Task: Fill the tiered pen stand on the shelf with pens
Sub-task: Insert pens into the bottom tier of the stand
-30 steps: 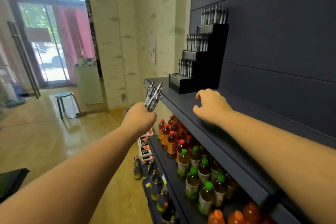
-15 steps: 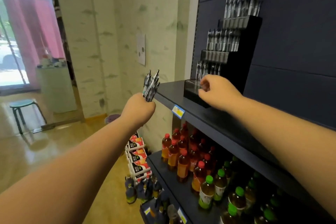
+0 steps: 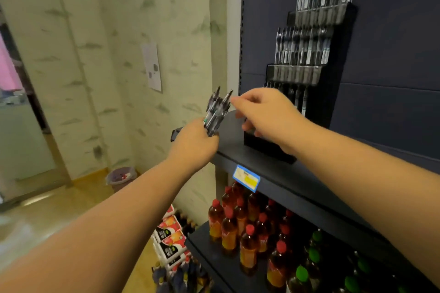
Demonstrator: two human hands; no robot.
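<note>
Lighting: soft daylight from far left; dark navy back panel [image 3: 392, 54] dim. Overall motion blur; wide-angle bending at edges.

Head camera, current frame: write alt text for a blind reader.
A person's left hand grips a bundle of pens while the right hand reaches its fingertips to the pen tips. Behind stands a black tiered pen stand on a dark shelf, its upper tiers filled.
</note>
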